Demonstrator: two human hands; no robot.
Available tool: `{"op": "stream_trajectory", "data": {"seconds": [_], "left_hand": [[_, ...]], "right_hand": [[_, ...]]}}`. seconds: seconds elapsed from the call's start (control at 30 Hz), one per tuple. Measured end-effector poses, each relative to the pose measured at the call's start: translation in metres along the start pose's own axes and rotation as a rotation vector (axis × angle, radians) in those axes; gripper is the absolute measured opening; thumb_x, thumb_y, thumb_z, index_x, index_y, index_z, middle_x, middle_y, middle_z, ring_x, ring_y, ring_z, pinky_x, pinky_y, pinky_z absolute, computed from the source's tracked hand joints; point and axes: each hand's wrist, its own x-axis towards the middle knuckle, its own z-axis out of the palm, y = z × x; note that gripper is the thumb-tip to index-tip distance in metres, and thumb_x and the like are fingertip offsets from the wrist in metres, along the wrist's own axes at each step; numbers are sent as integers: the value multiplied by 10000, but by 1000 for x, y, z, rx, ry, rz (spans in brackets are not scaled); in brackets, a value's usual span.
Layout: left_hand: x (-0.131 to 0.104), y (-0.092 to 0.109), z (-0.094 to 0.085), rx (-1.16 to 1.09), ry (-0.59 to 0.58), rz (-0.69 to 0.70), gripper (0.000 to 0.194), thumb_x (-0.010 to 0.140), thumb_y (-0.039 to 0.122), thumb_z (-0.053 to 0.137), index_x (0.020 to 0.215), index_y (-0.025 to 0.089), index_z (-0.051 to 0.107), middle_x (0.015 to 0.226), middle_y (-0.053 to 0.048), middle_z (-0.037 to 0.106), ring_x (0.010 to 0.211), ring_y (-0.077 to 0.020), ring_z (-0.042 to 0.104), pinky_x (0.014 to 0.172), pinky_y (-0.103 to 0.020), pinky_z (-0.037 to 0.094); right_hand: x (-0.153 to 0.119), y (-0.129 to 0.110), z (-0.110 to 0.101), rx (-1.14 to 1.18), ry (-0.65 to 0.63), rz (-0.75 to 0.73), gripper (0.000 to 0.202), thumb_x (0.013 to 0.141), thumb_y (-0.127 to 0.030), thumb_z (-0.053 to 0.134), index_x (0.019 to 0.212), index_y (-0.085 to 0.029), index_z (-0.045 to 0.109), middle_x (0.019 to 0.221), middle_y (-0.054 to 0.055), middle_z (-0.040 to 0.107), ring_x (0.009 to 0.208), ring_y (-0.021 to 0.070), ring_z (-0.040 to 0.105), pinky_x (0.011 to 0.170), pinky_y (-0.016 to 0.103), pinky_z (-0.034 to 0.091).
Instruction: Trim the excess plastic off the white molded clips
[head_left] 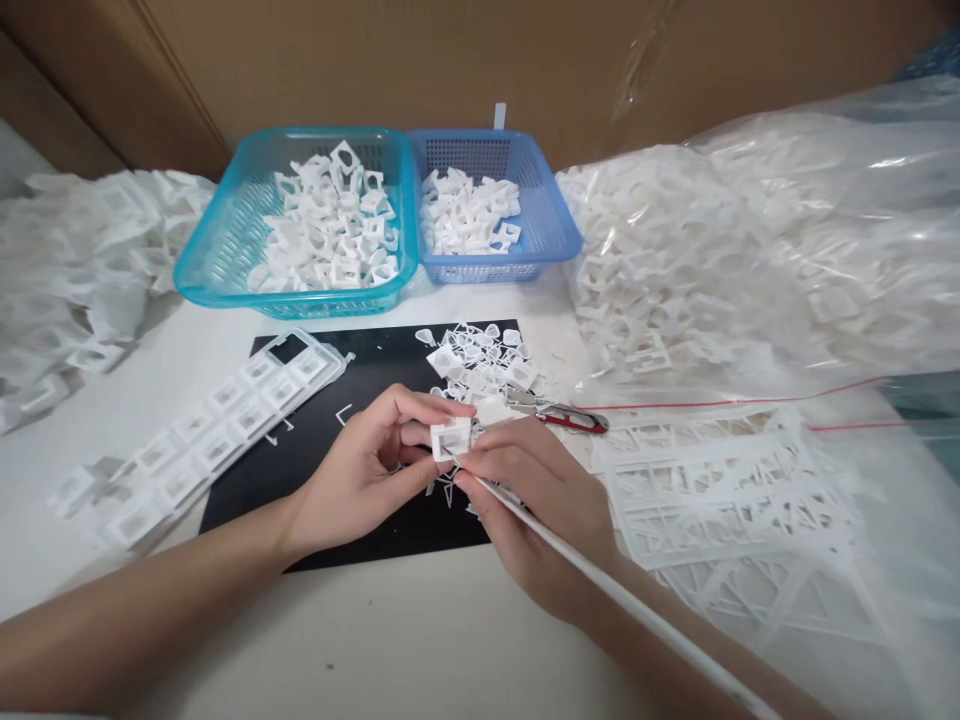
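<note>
My left hand (382, 455) pinches a small white square plastic frame (450, 438) between thumb and fingertips, above the black mat (270, 500). In my right hand (544, 500) is a long, thin white tool (600, 580). Its tip meets the lower edge of the frame's opening, and its shaft runs back along my right forearm; I cannot make out what kind of tip it has. Behind my hands, a pile of white plastic scraps (480, 360) covers the mat's far right part. A red-handled folding knife (574, 418) lies just beyond my right hand.
A teal basket (199, 270) and a blue basket (559, 210) hold white pieces at the back. A white moulded tray (217, 430) lies left. Clear bags of white parts (675, 260) and flat lattice pieces (720, 490) fill the right. Cardboard (412, 60) stands behind.
</note>
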Motion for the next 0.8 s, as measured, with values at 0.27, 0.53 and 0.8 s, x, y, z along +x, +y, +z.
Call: {"op": "stream_trajectory", "data": {"seconds": [0.27,0.53,0.8], "left_hand": [[-4,-1,0,83,68,5,245,895,26,557,1052,212,528,1258,-91,597,857,-109,676,683,-202,568],[-5,1,3,111,53,34,295,884,23,559,1097,225,533,1259,-102,602,852,-130,698,695,-224,588],[-2,3,3,187,89,62,287,813,-7,635,1010,197,589,1180,-106,672,833,-140,713,660,-191,586]], "right_hand": [[-3,0,6,-62,33,-70,147,861,-24,533,856,-157,595,793,68,621,752,173,593,661,323,535],[0,-4,1,3,46,-5,137,847,-53,558,849,-182,607,824,56,649,797,171,625,692,324,559],[-3,-4,4,-27,33,-24,168,852,-34,550,870,-195,595,810,53,643,783,176,619,683,341,553]]}}
